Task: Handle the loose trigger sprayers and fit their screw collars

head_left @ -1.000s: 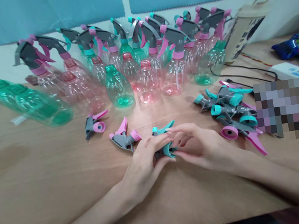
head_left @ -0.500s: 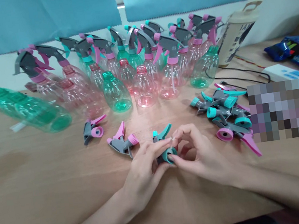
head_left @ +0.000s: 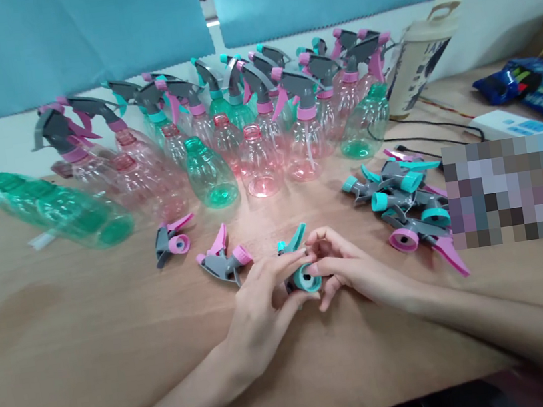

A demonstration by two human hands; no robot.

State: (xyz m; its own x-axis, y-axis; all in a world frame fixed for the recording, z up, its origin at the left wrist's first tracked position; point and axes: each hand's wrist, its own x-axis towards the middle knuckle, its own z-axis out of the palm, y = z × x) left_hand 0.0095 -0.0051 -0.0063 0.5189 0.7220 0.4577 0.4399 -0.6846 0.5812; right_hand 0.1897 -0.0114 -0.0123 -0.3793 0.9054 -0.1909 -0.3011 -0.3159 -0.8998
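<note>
Near the front of the table, a grey and teal spray head (head_left: 307, 278) lies with its round teal collar facing me. My left hand (head_left: 258, 306) is closed round it, fingers above the collar and thumb below. My right hand (head_left: 346, 269) touches the collar's rim from the right with its fingers bent. Left of my hands, a grey and pink spray head (head_left: 222, 264) rests on the table, and another pink one (head_left: 170, 242) lies farther left. A pile of teal and pink spray heads (head_left: 403, 202) is to the right.
Behind stand several pink and green bottles, such as a green one (head_left: 210, 175) and a pink one (head_left: 259, 165), many with spray heads on. Green bottles (head_left: 57, 206) lie at left. A tall cup (head_left: 420, 61), cables and a blue packet (head_left: 533, 89) are at right.
My right hand has shifted its fingers on the collar, its thumb now higher up. The collar's opening shows more fully. The whole view has moved slightly.
</note>
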